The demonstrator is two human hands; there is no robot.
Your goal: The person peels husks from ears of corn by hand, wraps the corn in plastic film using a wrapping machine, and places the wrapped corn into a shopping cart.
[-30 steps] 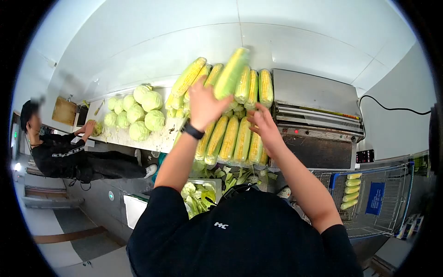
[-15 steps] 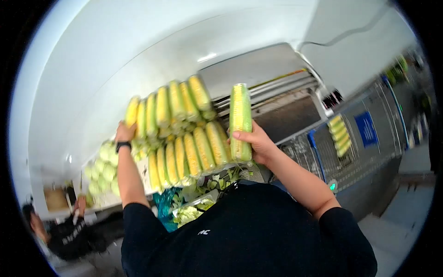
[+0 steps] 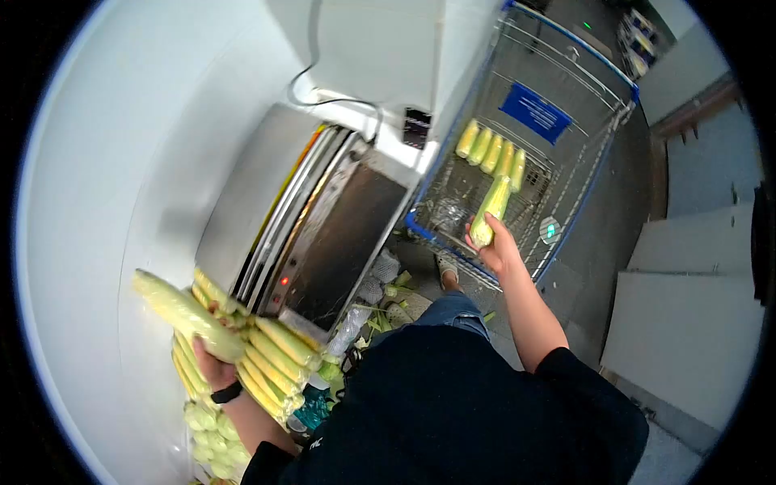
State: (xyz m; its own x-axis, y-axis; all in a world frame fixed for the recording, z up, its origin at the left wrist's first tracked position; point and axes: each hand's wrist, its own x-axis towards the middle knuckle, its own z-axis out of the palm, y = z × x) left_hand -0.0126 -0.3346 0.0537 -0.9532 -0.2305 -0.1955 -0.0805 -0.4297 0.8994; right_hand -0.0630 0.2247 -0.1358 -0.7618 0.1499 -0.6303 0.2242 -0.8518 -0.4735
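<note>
My left hand [image 3: 213, 362], with a black band on its wrist, is closed around a plastic-wrapped corn pack [image 3: 187, 317] held slantwise above the stack. The stacked corn packs [image 3: 267, 364] lie in rows beside and below that hand. My right hand [image 3: 499, 249] grips the lower end of another wrapped corn pack [image 3: 494, 208], which is over the shopping cart [image 3: 414, 220]. Inside the cart, several corn packs [image 3: 491, 150] lie side by side, just beyond the far end of the held one.
A metal wrapping machine [image 3: 343, 234] with a lit red light stands between the stack and the cart. Pale green round vegetables [image 3: 214, 440] are piled at the lower left. Leaves and crumpled plastic [image 3: 352, 323] lie below the machine. White panels [image 3: 663, 315] stand at right.
The view has swung right toward the cart. My right hand has carried its corn pack from beside the stack to over the cart. My left hand has lifted a corn pack off the stack.
</note>
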